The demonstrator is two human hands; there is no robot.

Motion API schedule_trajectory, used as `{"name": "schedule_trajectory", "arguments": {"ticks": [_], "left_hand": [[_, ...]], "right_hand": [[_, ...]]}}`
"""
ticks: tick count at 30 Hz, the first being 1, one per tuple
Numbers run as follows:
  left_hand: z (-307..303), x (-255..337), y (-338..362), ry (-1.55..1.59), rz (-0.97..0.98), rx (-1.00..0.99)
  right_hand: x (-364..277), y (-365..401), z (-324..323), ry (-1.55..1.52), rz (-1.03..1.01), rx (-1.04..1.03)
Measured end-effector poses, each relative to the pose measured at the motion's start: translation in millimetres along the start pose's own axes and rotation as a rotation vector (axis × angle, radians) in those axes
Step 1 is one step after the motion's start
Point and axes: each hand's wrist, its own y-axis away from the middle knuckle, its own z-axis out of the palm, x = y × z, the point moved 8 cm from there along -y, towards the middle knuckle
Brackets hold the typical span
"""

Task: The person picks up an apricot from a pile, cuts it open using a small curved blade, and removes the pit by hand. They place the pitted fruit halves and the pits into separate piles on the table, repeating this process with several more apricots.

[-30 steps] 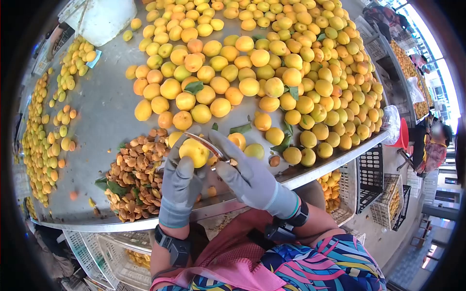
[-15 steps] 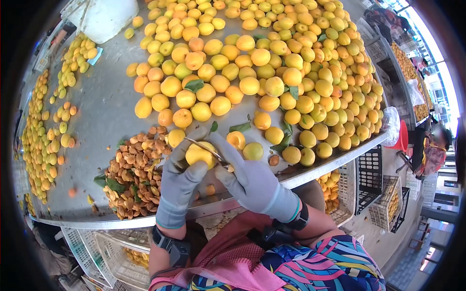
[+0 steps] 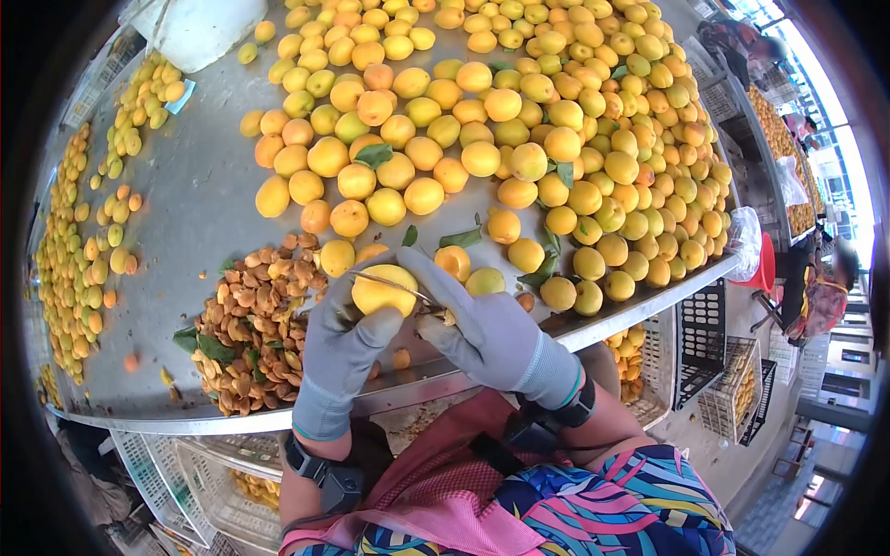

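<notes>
My left hand (image 3: pixel 339 347), in a grey glove, is closed around a yellow apricot (image 3: pixel 382 295) above the table's front edge. In the gloved fingers of my right hand (image 3: pixel 496 335) is a thin metal blade (image 3: pixel 394 283), like a small knife; its handle is hidden. The blade lies across the upper side of the apricot. Left of my hands is a heap of brown apricot pits (image 3: pixel 255 324), with green leaves among them. Just beyond my right fingers sit an opened apricot (image 3: pixel 452 263) and a greenish whole one (image 3: pixel 485 282).
Many whole apricots (image 3: pixel 556 139) cover the far and right parts of the metal table (image 3: pixel 199 176). More apricots (image 3: pixel 69 269) lie along its left side. Plastic crates (image 3: pixel 654 366) stand below the front edge. A red bucket (image 3: pixel 763 264) and a person (image 3: pixel 820 296) are at the right.
Both hands stay in nearly the same place, with the apricot and blade still held together. The apricot has turned slightly in my left fingers. The view has shifted a little.
</notes>
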Motion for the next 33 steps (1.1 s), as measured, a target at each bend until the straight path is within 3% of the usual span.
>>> {"name": "schedule_trajectory", "arguments": {"ticks": [2,6,8,10,12,14,18,21,23,25,28,30,33], "left_hand": [[7.3,14.1,0.9,-0.228,-0.025,-0.023],[0.4,5.5,-2.6,-0.219,-0.012,-0.044],[-1.4,-2.7,-5.1,0.118,-0.007,0.029],[1.7,-8.3,-0.5,0.201,-0.036,0.093],[-2.6,-7.8,2.8,0.293,-0.064,0.167],[4.5,18.3,-0.4,-0.153,0.043,0.029],[3.8,20.6,-3.1,-0.308,0.085,0.004],[-2.0,4.8,-3.1,-0.079,0.088,0.058],[-8.7,-17.5,1.3,0.234,-0.079,0.221],[-1.5,-7.3,-1.0,0.22,-0.062,0.199],[0.8,10.0,-4.9,-0.052,0.044,0.076],[8.5,25.9,-5.0,-0.392,0.127,0.013],[8.3,26.1,-5.3,-0.389,0.134,0.008]], "right_hand": [[4.7,-0.1,7.8,0.036,0.03,-0.071],[7.2,-3.6,17.7,0.066,-0.043,0.095],[5.4,-3.9,20.7,0.04,-0.047,0.184],[4.0,-3.1,18.7,0.085,-0.068,0.289],[3.4,-1.7,17.8,0.098,-0.065,0.246],[-0.5,-3.1,16.7,0.105,-0.056,0.205],[-2.8,-5.2,15.6,0.104,-0.033,0.156],[0.5,-7.3,22.0,0.109,-0.015,0.205],[5.1,-6.8,23.8,0.111,0.014,0.233],[3.1,-4.4,20.7,0.137,-0.026,0.293],[1.0,-3.1,16.8,0.1,-0.057,0.228],[1.4,-4.2,13.6,0.128,-0.013,0.163],[4.0,-5.0,15.2,0.125,0.038,0.111]]}}
